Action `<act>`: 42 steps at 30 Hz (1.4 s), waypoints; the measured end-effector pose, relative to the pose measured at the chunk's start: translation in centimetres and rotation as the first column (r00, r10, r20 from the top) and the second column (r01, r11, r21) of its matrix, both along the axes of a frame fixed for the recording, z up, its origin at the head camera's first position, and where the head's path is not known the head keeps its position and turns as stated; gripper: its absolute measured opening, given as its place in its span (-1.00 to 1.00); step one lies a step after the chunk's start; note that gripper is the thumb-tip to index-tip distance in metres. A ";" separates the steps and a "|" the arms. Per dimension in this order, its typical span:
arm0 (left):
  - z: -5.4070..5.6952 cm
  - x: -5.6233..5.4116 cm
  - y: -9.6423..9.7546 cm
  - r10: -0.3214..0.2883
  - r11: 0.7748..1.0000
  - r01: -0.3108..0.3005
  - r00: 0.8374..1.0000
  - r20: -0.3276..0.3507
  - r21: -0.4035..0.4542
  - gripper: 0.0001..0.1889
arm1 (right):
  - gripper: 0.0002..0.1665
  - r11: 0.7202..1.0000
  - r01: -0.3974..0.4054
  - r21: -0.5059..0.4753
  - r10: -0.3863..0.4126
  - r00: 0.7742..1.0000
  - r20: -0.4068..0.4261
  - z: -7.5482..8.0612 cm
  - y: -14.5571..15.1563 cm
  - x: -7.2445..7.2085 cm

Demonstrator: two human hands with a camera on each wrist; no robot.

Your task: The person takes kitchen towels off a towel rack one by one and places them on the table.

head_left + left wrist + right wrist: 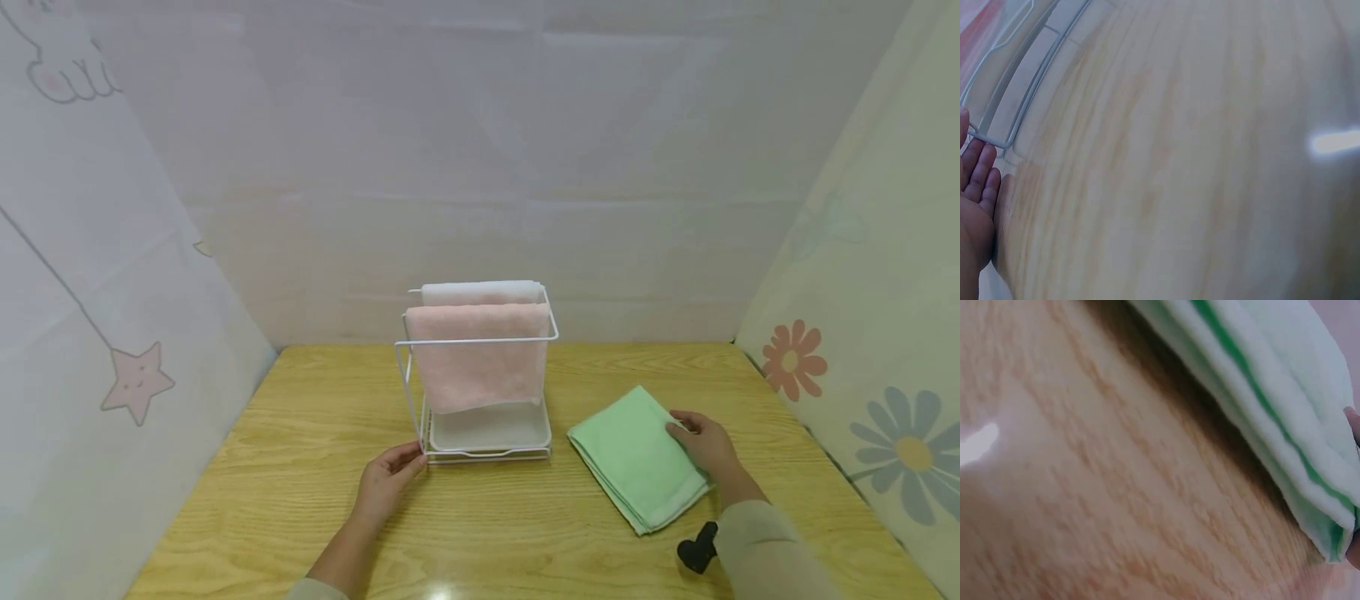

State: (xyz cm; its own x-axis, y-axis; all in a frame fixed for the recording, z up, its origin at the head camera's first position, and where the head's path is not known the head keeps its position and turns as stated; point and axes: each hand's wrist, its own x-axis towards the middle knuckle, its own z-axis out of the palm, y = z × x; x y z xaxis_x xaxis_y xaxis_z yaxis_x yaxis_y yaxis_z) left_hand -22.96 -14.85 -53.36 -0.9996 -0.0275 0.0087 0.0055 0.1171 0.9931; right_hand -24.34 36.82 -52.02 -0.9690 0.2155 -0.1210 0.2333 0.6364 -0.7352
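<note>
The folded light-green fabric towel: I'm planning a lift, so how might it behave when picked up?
The folded light-green fabric towel will probably sag, since its layers look soft and thick. Gripped by one layer, it may unfold, as gaps show between the folds. It seems unlikely to roll, being flat and rectangular.

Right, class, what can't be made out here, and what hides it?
- Most of the white cloth: head view, behind the pink cloth.
- Most of the white rack: left wrist view, cut off by the top and left edges.
- Most of the right hand: right wrist view, cut off by the right edge.
- Part of the black object: head view, behind the right sleeve.
</note>
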 end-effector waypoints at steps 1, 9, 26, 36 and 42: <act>0.0 0.1 0.0 0.003 1.000 -0.003 1.000 0.004 0.002 -0.61 | -0.29 1.000 0.003 0.000 -0.003 1.000 0.000 -0.1 0.0 0.0; 0.0 -0.1 0.1 0.010 1.000 -0.010 1.000 -0.002 0.000 -0.63 | -0.22 1.000 0.004 -0.031 -0.003 1.000 0.012 1.1 -0.9 0.7; -0.3 -0.3 0.0 0.009 1.000 -0.009 1.000 -0.015 0.007 -0.64 | -0.25 0.968 0.059 0.243 -0.044 0.997 -0.067 1.8 -9.2 3.0; -0.1 0.0 0.0 -0.001 1.000 0.001 1.000 -0.006 0.008 -0.62 | 0.04 0.941 -0.033 0.336 0.022 0.999 0.035 -0.3 -11.3 3.7; -0.1 -0.1 0.0 -0.005 1.000 0.005 1.000 -0.013 0.016 -0.61 | 0.01 0.913 -0.095 0.396 0.097 0.995 0.017 -0.9 -10.0 3.3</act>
State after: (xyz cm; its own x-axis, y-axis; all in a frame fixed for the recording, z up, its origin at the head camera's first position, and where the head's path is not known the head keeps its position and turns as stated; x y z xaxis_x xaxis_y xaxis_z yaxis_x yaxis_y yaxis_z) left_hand -23.07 -14.82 -53.51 -0.9995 -0.0229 0.0216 0.0192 0.1010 0.9947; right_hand -21.08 26.80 -52.96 -0.9876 0.1510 -0.0420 0.1547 0.8948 -0.4188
